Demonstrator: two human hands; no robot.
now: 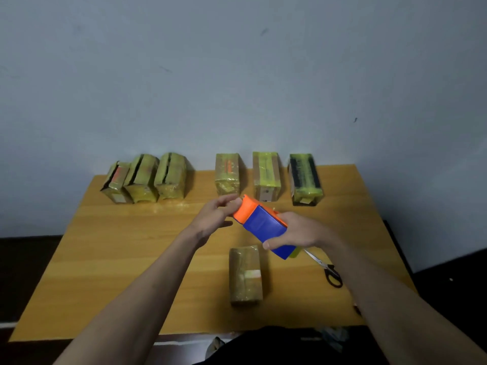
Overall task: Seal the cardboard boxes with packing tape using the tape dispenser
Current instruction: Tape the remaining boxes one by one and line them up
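Fingers (271, 243) of the right hand (300, 230) wrap the blue and orange tape dispenser (262, 225), held mid-frame above the table (105, 259). Left hand (213, 217), fingers loosely extended, touches its orange end. One cardboard box (245, 275) lies below centre; six taped boxes (266, 175) line the far edge. Scissors (326, 270) rest right of the box.

A plain pale grey-blue wall (237, 75), scuffed with a few dark marks, rises behind a yellowish wooden table (118, 259) pushed against it. Dark floor (26, 272) shows at either side of the table.
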